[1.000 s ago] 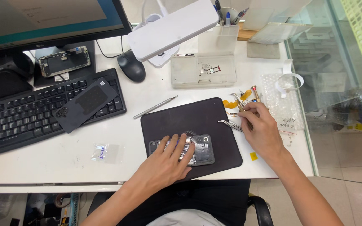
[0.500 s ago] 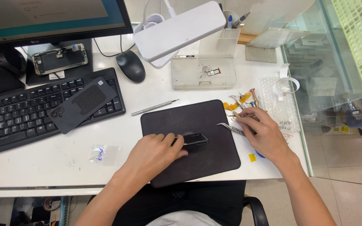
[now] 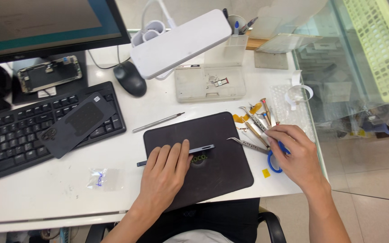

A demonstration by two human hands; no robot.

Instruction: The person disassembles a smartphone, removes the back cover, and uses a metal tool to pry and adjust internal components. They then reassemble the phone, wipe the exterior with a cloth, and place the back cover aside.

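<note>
On the dark work mat [image 3: 221, 175]: phone [image 3: 199, 149] stood on edge, gripped by left hand [image 3: 165, 173]. Right hand [image 3: 293, 155], fingers curled, rests among tools [image 3: 255, 121] by tweezers [image 3: 246, 144]. Step: tool selection; phone needs steadying.

- Black keyboard [image 3: 19, 135] at the left of the white table [image 3: 46, 198]
- Black mouse [image 3: 130, 78] behind it
- Clear plastic tray [image 3: 209, 83]
- White lamp head [image 3: 181, 42]

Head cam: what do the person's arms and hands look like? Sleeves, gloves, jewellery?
Both forearms are bare, with no sleeves in view. The left hand and right hand wear no gloves. No rings, watch or wristband can be seen on either.
</note>
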